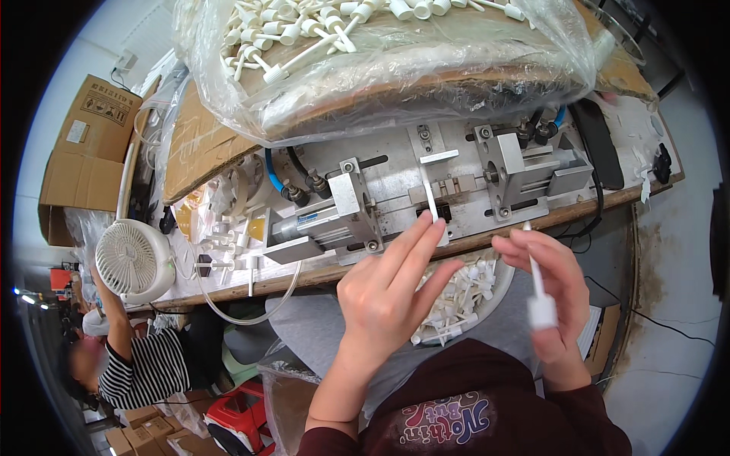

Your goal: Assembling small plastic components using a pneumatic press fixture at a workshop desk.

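Note:
My left hand (391, 285) has its fingers stretched out and its thumb apart. Its fingertips touch the near end of a white plastic stick (430, 190) lying across the small central block of a metal fixture (456, 185). A white crosspiece is at the stick's far end. My right hand (559, 292), to the right of the fixture and nearer to me, has its fingers curled round a white capped stick (538, 292). The stick points away from me, and its wide cap (542, 312) is toward me, slightly blurred. Between my hands, a round white tub (498, 285) in my lap holds many similar pieces.
Two pneumatic cylinders (327, 220) (532, 171) flank the fixture. Beyond it, a cardboard box lined with clear plastic (426, 83) overhangs, heaped with white capped sticks (304, 26). A white fan (133, 261) and tubing stand left. Another person in a striped shirt (148, 371) sits lower left.

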The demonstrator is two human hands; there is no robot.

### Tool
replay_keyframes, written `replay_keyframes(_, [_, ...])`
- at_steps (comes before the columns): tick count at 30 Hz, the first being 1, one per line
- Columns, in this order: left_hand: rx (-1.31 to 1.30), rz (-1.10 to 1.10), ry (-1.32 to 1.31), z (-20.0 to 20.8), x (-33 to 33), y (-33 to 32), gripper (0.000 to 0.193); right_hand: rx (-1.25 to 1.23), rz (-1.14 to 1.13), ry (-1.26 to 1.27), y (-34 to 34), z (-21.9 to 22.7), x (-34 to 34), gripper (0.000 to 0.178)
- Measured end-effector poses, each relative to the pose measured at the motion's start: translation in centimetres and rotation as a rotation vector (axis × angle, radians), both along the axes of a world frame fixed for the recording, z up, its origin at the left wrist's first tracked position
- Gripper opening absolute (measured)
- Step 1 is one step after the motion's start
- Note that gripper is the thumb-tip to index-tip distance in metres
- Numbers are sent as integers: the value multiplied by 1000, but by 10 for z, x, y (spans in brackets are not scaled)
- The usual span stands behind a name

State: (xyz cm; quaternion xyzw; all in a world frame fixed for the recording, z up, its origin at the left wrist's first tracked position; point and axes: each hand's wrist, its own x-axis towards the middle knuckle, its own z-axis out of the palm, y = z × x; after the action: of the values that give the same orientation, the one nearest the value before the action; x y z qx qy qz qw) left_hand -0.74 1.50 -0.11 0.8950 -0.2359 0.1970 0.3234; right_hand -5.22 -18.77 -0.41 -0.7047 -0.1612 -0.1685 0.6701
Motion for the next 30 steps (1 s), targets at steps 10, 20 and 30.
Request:
replay_keyframes(10, [27, 11, -76, -46, -58, 30, 38, -714, 18, -253, 18, -6, 39, 30])
replay_keyframes(20, [211, -38, 233, -98, -105, 53, 43, -1065, -134, -366, 36, 1, 58, 10])
replay_keyframes(30, [223, 333, 269, -150, -80, 92, 28, -944, -147, -460, 28, -75, 1, 21])
